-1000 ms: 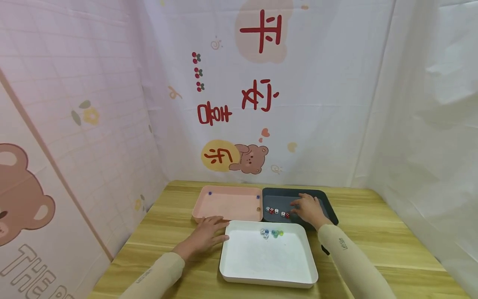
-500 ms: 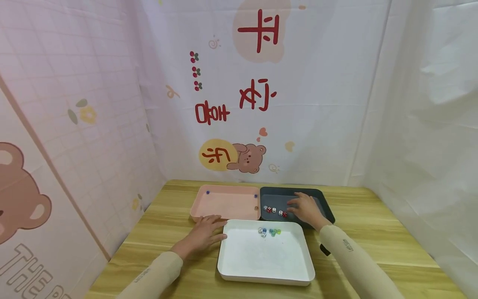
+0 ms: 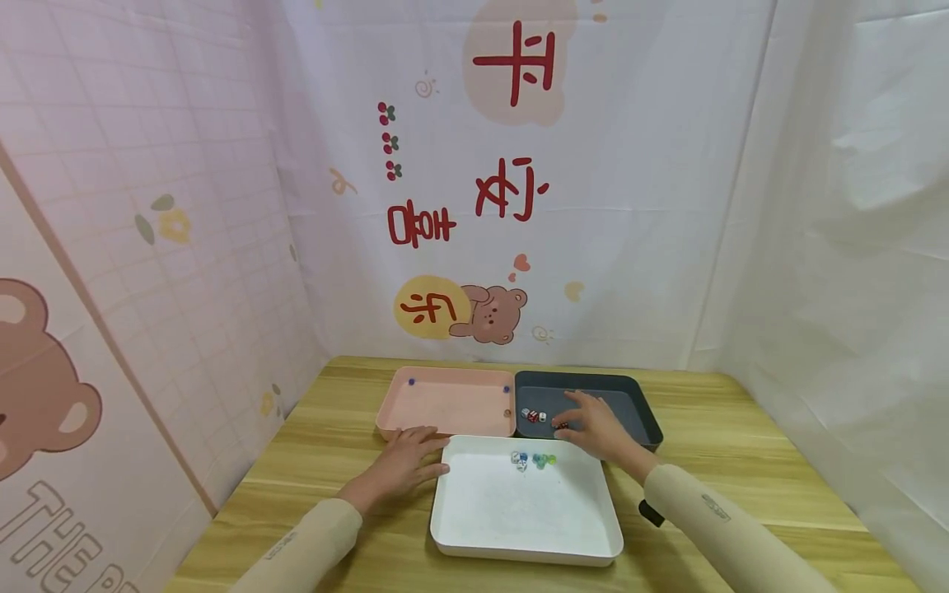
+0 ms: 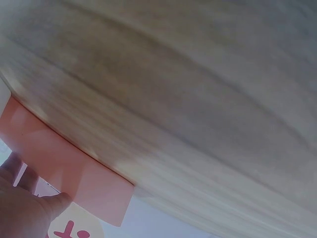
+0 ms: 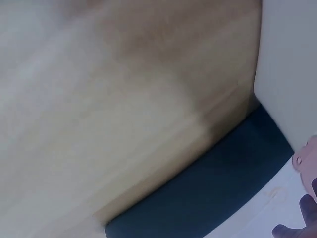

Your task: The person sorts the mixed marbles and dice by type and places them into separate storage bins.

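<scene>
In the head view my right hand (image 3: 599, 427) reaches over the near side of the dark tray (image 3: 630, 403). Its thumb and index finger stand apart around a red die (image 3: 561, 426); whether they touch it is too small to tell. A white die (image 3: 543, 417) and another red die (image 3: 533, 417) lie left of the fingertips. My left hand (image 3: 404, 463) lies with loosely spread fingers by the pink tray's near edge (image 3: 381, 427) and the white tray's left corner (image 3: 445, 445). The left wrist view shows its fingers (image 4: 29, 178) against the pink tray's wall.
Several clear, blue and green dice or beads (image 3: 540, 459) lie at the white tray's far side. Two small blue pieces and a brownish bead (image 3: 507, 413) sit in the pink tray. All trays stand on a wooden table (image 3: 712, 461), with a printed curtain (image 3: 630, 206) behind.
My right hand has moved left and nearer within the dark tray, its fingers now around the nearer dice. The white die beside the red one is now hidden. The left hand stays put.
</scene>
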Available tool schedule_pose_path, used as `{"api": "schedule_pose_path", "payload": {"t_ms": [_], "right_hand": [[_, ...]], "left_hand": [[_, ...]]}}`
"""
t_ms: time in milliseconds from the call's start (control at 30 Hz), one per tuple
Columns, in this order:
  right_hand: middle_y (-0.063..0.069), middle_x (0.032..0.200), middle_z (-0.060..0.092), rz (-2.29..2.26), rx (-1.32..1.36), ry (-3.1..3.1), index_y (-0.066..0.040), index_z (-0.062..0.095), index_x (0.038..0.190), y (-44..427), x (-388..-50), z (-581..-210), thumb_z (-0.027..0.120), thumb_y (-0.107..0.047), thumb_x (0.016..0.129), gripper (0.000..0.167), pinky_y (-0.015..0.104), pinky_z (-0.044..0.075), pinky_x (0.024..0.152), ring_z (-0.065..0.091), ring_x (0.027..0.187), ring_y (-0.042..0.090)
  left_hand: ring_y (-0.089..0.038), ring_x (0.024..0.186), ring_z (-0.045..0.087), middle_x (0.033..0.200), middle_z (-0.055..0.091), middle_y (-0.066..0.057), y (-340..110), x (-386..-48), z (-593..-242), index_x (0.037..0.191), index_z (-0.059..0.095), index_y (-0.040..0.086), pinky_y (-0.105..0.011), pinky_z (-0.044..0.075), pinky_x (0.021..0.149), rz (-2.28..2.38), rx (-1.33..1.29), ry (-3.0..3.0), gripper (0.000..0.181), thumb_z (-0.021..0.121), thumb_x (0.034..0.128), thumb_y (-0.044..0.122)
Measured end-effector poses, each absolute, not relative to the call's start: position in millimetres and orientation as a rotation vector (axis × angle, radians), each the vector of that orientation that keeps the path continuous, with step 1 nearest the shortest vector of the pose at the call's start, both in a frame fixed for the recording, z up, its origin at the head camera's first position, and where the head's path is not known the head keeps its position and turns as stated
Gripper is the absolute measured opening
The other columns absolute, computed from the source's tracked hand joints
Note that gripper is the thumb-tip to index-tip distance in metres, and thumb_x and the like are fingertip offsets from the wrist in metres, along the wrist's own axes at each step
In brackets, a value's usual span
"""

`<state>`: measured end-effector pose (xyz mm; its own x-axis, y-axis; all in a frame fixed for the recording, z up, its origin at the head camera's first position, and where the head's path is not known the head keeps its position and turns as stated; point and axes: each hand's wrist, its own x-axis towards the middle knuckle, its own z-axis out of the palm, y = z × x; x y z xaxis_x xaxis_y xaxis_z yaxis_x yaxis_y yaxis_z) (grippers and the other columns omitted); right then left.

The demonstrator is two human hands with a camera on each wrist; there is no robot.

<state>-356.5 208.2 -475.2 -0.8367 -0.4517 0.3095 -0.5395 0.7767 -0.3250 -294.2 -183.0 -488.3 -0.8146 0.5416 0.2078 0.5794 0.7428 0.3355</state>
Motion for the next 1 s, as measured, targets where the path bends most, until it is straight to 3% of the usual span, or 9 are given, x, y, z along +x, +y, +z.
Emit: {"api": "schedule_pose_path", "payload": {"t_ms": [633,1000], "right_hand": [[0.023,0.137,0.055,0.408,0.822,-2.886,-0.027,0.079,0.094,199.9,-340.2,-501.5,0.08,-0.032,0.082,0.013,0.076,0.016,0.104,0.038,0.135,0.046],[0.019,0.135,0.058,0.375,0.823,-2.883,-0.031,0.075,0.078,195.3,-337.7,-503.7,0.084,-0.03,0.076,0.009,0.075,0.019,0.104,0.042,0.134,0.042]], "left_hand": [[-0.048,0.137,0.033,0.148,0.042,-0.025,-184.2,-296.0,-490.9,0.142,0.054,0.007,-0.073,0.017,0.107,-0.602,-0.922,-2.849,0.056,0.056,0.0997,0.044],[-0.047,0.138,0.033,0.148,0.042,-0.025,-182.8,-293.8,-488.1,0.142,0.054,0.007,-0.073,0.016,0.107,-0.624,-0.912,-2.864,0.057,0.056,0.0997,0.044]]}}
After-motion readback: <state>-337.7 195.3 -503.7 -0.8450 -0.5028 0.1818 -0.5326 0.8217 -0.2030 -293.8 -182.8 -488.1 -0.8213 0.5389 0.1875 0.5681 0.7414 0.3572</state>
